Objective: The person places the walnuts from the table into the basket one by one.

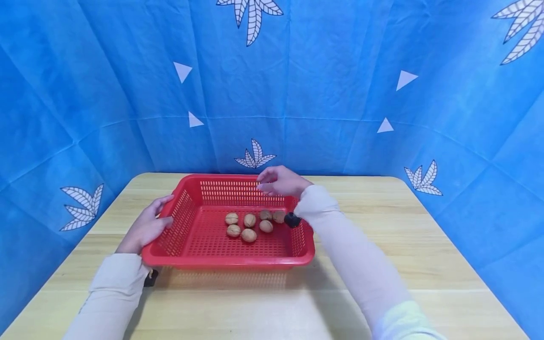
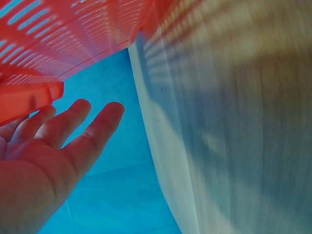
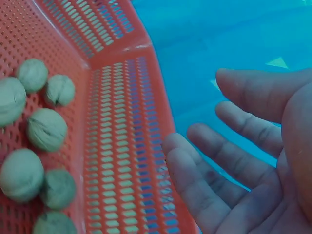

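Note:
A red plastic basket [image 1: 229, 261] with slotted walls stands on the table and holds several walnuts [image 1: 249, 235] on its floor. At its left rim is my left hand [image 1: 146, 228], the thumb over the edge. In the left wrist view the fingers [image 2: 92, 134] of that hand reach under the rim, fairly straight, while the thumb is hidden. Above the back right part of the basket hovers my right hand [image 1: 284, 182], its fingers loosely bent and apart. Nothing lies between those fingers [image 3: 234, 151] in the right wrist view, where walnuts [image 3: 47, 129] sit below the wall.
The light wooden table [image 1: 395, 245] extends around the basket on all sides. A blue cloth [image 1: 323, 85] with white leaf and triangle prints hangs behind and beside the table. The basket casts a shadow on the tabletop.

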### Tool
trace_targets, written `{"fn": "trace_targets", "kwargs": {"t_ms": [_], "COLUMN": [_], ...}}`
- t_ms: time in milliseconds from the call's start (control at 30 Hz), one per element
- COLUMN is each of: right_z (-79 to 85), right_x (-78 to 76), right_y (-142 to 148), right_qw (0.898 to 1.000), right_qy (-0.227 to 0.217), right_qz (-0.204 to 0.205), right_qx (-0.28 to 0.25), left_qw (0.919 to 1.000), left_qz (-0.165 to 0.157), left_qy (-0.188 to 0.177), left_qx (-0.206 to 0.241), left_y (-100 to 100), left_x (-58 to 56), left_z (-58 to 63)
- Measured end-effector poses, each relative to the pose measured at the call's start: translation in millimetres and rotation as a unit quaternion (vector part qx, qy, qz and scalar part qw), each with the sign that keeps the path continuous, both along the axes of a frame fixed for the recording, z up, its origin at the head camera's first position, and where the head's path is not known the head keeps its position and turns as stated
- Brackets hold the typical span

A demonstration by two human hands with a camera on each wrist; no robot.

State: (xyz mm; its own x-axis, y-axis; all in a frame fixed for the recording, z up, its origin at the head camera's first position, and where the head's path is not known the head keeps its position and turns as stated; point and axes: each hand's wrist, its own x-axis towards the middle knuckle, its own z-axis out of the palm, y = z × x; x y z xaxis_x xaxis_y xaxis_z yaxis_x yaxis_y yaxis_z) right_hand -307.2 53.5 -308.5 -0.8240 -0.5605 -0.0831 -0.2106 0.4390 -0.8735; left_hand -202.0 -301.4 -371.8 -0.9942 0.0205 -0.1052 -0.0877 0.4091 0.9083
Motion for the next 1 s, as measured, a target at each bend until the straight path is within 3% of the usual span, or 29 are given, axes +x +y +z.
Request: {"fn": "trace_targets", "kwargs": {"t_ms": [233,467,633,800,1000], "right_z": [9.0,0.4,-18.6,-49.8,-83.1], "right_x": [1.7,5.5,7.4,4.4,1.3], "right_y": [43,92,122,142,157], "right_qw": [0.999,0.996,0.995,0.994,0.995], "right_qy": [0.002,0.0,-0.003,0.004,0.024], "right_qz": [0.001,-0.021,-0.041,-0.057,-0.08], "right_qx": [-0.039,-0.082,-0.093,-0.089,-0.046], "left_qw": [1.0,0.9999,0.9999,0.9999,0.9998], "left_qz": [-0.002,0.0,0.002,0.002,0.003], "left_qy": [0.007,0.005,0.001,0.0,-0.005], "left_qx": [0.006,0.01,0.013,0.016,0.017], "left_y": [0,1,1,0,0], "left_x": [-0.4,1.2,2.3,1.4,0.8], "left_z": [-1.6,-0.5,0.1,0.3,1.7]}}
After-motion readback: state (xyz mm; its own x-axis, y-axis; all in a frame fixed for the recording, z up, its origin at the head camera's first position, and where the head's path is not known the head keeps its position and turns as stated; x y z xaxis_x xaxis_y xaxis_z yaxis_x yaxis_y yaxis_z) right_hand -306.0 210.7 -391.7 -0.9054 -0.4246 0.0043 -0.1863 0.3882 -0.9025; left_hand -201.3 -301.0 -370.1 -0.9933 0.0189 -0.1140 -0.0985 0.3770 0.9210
